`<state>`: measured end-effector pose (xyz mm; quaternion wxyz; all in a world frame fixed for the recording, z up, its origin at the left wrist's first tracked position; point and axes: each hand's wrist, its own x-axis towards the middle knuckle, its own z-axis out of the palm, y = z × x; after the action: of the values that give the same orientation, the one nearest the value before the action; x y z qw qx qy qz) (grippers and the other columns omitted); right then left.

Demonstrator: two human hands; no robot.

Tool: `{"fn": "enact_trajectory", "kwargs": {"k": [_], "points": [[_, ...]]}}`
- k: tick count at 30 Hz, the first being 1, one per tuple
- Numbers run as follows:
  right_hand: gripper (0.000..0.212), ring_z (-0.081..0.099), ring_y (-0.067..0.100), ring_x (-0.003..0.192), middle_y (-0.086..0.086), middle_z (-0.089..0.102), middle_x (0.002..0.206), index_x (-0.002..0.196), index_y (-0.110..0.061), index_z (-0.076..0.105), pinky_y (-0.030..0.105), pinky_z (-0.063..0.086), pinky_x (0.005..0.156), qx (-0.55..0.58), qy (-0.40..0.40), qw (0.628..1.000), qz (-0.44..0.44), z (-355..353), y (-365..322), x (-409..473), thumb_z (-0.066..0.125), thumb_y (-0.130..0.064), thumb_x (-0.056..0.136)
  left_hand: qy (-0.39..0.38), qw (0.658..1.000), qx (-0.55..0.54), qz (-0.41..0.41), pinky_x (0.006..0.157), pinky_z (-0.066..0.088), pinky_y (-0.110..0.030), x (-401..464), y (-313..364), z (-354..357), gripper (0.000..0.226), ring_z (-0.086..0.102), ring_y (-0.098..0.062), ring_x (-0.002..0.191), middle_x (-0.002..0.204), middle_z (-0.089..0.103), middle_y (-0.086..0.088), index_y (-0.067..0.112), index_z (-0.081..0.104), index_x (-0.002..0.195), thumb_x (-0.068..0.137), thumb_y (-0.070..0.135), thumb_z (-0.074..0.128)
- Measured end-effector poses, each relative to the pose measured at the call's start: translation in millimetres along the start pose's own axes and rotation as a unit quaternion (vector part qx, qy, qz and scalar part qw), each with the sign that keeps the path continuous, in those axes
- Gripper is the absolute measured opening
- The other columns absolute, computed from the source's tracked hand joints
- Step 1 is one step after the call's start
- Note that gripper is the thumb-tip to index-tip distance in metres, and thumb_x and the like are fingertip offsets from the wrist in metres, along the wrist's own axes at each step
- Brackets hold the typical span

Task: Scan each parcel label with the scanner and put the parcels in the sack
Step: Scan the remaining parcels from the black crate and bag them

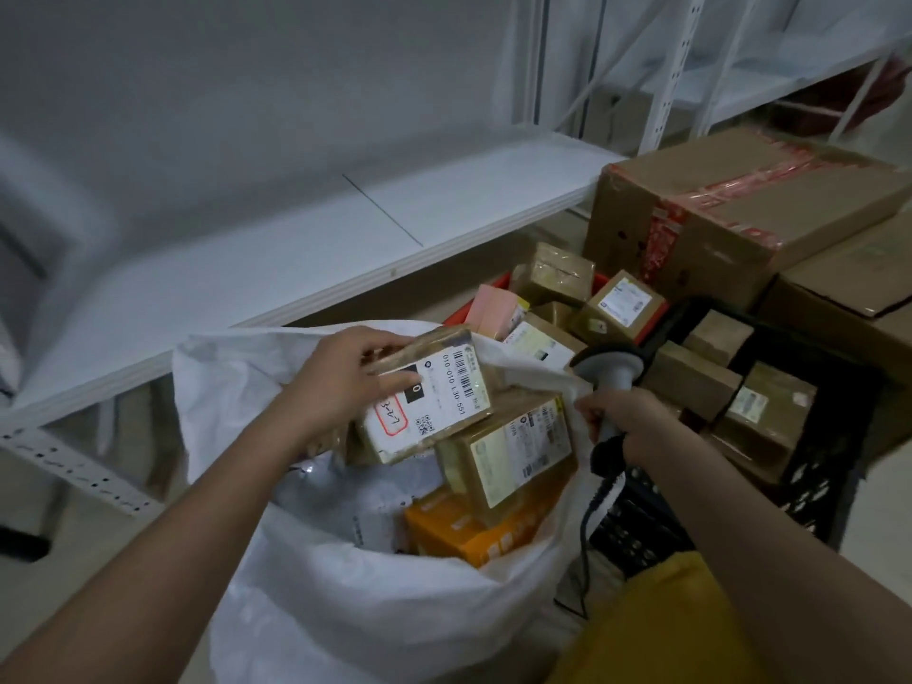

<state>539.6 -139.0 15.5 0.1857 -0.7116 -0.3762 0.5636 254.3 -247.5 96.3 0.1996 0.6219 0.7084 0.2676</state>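
Both forearms enter from the lower edge and converge on the sack (345,599), which stands open directly in front of me. My left hand (345,382) is closed on a taped brown parcel (424,392), thumb on the near edge and fingers across the label face. That parcel sits over the sack mouth, label up, resting against a second labelled parcel (513,451) already inside. An orange box (459,530) and a grey mailer bag (355,491) lie deeper in the sack.

My right hand (636,422) is wrapped around the handle of the scanner (609,367) and appears also to pinch the right rim of the sack, keeping the mouth open. The scanner head points away from me, toward the crate (809,481) of unsorted parcels, not at the held parcel.

Key relation: the held parcel's long axis runs from near-left to far-right, roughly in line with my left forearm, and it lies to the left of the scanner. The left hand is the nearer one. Judged from this position, release into the sack needs only a short downward move.
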Motion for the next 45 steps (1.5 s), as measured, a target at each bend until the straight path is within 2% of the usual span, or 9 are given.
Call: {"fn": "enact_trajectory", "kwargs": {"k": [6,13,17,25,29,32,36,39,45], "points": [[0.034,0.058,0.022,0.06,0.014,0.059,0.077,0.113,0.0,0.058,0.032,0.045,0.048,0.032,0.029,0.999,-0.021,3,-11,-6,0.074,-0.011,0.085,-0.069,0.992,0.097,-0.041,0.07,0.051,-0.03,3,-5,-7,0.028,0.064,-0.007,0.076,0.079,0.067,0.013,0.028,0.064,0.074,0.063,0.028,0.089],[0.035,0.056,0.016,0.036,0.009,0.059,0.056,0.113,-0.004,0.056,0.023,0.045,0.039,0.068,0.01,0.997,-0.044,11,-30,-4,0.072,-0.021,0.087,-0.122,0.991,0.022,-0.047,0.063,0.047,-0.018,-18,-5,-9,0.009,0.061,0.006,0.063,0.069,0.07,0.016,0.029,0.072,0.08,0.077,0.033,0.08],[0.056,0.062,0.025,0.063,0.015,0.062,0.09,0.124,-0.007,0.054,0.03,0.051,0.047,0.011,0.019,0.999,-0.026,8,-22,21,0.075,-0.028,0.077,0.041,0.987,-0.057,-0.144,0.078,0.047,-0.021,-29,-35,-21,0.023,0.061,-0.004,0.082,0.096,0.071,0.003,0.019,0.074,0.1,0.086,0.037,0.071],[0.008,0.05,0.021,0.058,0.012,0.053,0.073,0.085,-0.001,0.057,0.024,0.047,0.048,-0.059,0.031,0.997,-0.048,2,-13,-25,0.06,-0.006,0.091,0.162,0.816,-0.208,-0.515,0.103,0.043,-0.049,-68,-138,-10,0.107,0.038,-0.038,0.134,0.154,0.028,-0.015,0.004,0.024,0.15,0.071,0.053,0.078],[0.028,0.059,0.03,0.102,0.021,0.059,0.116,0.126,0.002,0.053,0.03,0.052,0.082,-0.152,0.004,0.987,-0.057,4,-12,-56,0.046,0.004,0.098,0.137,0.755,-0.337,-0.545,0.104,0.039,-0.053,-83,-144,7,0.118,0.037,-0.039,0.136,0.156,0.026,-0.011,0.01,0.022,0.151,0.063,0.062,0.081],[0.033,0.052,0.032,0.099,0.018,0.053,0.092,0.13,0.012,0.049,0.038,0.045,0.09,-0.179,0.002,0.984,-0.017,-2,-10,-57,0.046,-0.003,0.1,0.156,0.724,-0.364,-0.565,0.099,0.045,-0.051,-82,-153,11,0.134,0.046,-0.039,0.126,0.15,0.035,-0.012,0.014,0.023,0.148,0.041,0.066,0.087],[0.019,0.047,0.028,0.07,0.014,0.048,0.077,0.107,0.01,0.053,0.036,0.045,0.092,-0.128,-0.025,0.991,0.015,1,-5,-65,0.049,-0.008,0.101,0.153,0.735,-0.375,-0.544,0.066,0.05,-0.022,-78,-156,20,0.053,0.067,-0.015,0.08,0.112,0.065,-0.012,0.0,0.051,0.127,0.086,0.026,0.073],[0.027,0.046,0.025,0.062,0.014,0.048,0.07,0.078,0.002,0.054,0.036,0.045,0.076,-0.042,-0.043,0.997,0.038,1,-7,-58,0.055,-0.015,0.099,0.177,0.734,-0.367,-0.543,0.048,0.032,-0.021,-66,-159,14,0.013,0.039,-0.012,0.049,0.05,0.059,-0.004,0.006,0.06,0.083,0.094,0.012,0.059],[0.028,0.046,0.024,0.059,0.014,0.048,0.067,0.072,-0.002,0.054,0.038,0.046,0.067,-0.005,-0.039,0.999,0.037,2,-8,-58,0.061,-0.016,0.096,0.167,0.777,-0.367,-0.482,0.088,0.043,-0.037,-53,-135,-8,0.038,0.051,-0.029,0.105,0.103,0.05,-0.008,0.005,0.053,0.12,0.09,0.022,0.069]]}}
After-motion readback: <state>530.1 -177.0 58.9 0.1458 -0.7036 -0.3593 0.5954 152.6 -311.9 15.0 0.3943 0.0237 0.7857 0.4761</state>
